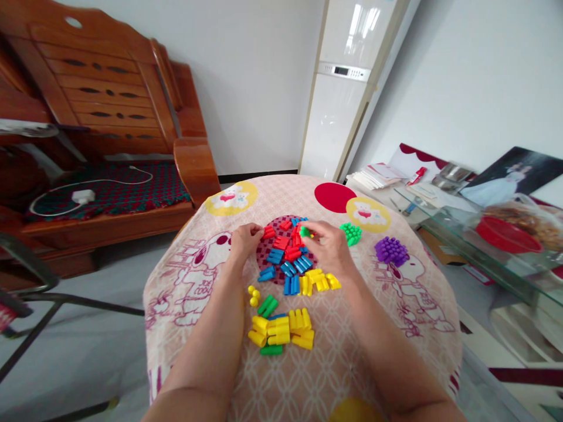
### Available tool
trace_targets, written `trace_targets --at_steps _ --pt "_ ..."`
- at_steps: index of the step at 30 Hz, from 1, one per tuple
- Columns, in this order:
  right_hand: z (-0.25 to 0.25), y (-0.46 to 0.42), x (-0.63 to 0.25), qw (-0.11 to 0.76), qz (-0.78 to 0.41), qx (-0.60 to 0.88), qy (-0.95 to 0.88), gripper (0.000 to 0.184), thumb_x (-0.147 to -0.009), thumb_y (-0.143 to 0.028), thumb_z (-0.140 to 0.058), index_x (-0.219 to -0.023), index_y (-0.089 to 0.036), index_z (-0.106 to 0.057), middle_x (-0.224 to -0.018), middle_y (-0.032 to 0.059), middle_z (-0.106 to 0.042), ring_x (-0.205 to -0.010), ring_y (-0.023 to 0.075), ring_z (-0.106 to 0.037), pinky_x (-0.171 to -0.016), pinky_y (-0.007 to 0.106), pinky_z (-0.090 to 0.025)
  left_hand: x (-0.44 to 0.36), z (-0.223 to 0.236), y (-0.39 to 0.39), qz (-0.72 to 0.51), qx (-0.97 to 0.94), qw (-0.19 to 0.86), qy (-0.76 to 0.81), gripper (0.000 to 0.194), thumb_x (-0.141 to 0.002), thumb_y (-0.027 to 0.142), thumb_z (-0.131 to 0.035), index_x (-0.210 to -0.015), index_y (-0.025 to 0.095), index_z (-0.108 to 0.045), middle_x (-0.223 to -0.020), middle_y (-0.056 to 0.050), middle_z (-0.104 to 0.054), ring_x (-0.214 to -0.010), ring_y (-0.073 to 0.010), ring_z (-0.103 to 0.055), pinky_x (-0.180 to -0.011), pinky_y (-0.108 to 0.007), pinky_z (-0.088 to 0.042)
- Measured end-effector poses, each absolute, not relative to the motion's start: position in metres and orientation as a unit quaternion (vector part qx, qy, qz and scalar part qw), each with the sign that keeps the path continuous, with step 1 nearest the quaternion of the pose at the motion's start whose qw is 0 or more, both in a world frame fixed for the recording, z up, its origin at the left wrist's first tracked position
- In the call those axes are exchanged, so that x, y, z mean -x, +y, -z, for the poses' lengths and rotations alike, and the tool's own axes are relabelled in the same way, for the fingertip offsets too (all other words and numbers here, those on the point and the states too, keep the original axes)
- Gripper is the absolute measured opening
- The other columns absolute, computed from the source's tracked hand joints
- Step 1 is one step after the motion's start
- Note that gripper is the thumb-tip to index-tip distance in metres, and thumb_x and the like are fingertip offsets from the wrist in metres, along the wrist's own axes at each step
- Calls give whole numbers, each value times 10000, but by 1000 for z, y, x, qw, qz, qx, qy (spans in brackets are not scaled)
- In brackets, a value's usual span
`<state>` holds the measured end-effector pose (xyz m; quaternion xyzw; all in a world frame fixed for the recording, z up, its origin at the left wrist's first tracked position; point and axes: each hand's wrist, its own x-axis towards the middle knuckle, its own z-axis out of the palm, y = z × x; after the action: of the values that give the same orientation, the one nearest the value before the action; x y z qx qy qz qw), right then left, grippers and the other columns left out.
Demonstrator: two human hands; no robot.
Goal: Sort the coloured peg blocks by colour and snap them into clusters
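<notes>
My left hand (247,240) is closed at the far left of the loose pile, its fingertips pinching the end of a red plastic building block (268,232). Between the fingers of my right hand (329,245) is a small green plastic building block (305,232), partly hidden by them. Several red blocks (282,242) and blue blocks (288,269) lie loosely between the hands. Yellow blocks (321,283) form a row below my right hand. Closer to me sits another group of yellow blocks (278,335), with green blocks (268,306) beside and under it.
Small yellow balls (254,297) lie left of the near group. A green cluster (350,234) and a purple cluster (391,251) of pieces stand to the right on the patterned tablecloth (352,357). A glass shelf (475,234) with a red bowl (510,234) borders the table; a wooden bench (105,211) stands left.
</notes>
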<state>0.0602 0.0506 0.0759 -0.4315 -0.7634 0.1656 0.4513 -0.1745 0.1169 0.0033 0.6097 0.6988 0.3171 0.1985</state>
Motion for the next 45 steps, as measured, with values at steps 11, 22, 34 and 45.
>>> trace_targets --at_steps 11,22,34,45 --pt "-27 86 -206 523 -90 659 -532 432 -643 -235 -567 -1011 -94 -743 -986 174 -769 -899 276 -734 -859 389 -567 177 0 120 -308 -611 202 701 250 -827 282 -578 -968 190 -762 -873 -60 -775 -783 -195 -694 -700 -257 -468" --pt "3 96 -211 478 -93 678 -550 419 -623 -151 -483 -955 -137 -739 -972 138 -776 -893 241 -731 -872 371 -556 176 -1 118 -309 -617 187 699 270 -826 297 -574 -980 190 -768 -897 -70 -775 -794 -198 -689 -708 -261 -468" --pt "-47 76 -162 413 -45 678 -607 434 -689 -123 -522 -1067 -133 -735 -957 113 -774 -887 241 -719 -861 350 -544 173 -3 116 -320 -604 202 701 258 -819 295 -575 -957 189 -766 -856 -48 -770 -767 -179 -679 -718 -254 -469" --pt "-68 -11 -7 33 -122 421 -898 278 -873 -407 -676 -747 -167 -738 -747 99 -741 -738 218 -682 -629 276 -414 173 1 116 -339 -607 212 687 264 -828 285 -557 -961 180 -759 -816 -47 -759 -787 -181 -680 -715 -254 -475"
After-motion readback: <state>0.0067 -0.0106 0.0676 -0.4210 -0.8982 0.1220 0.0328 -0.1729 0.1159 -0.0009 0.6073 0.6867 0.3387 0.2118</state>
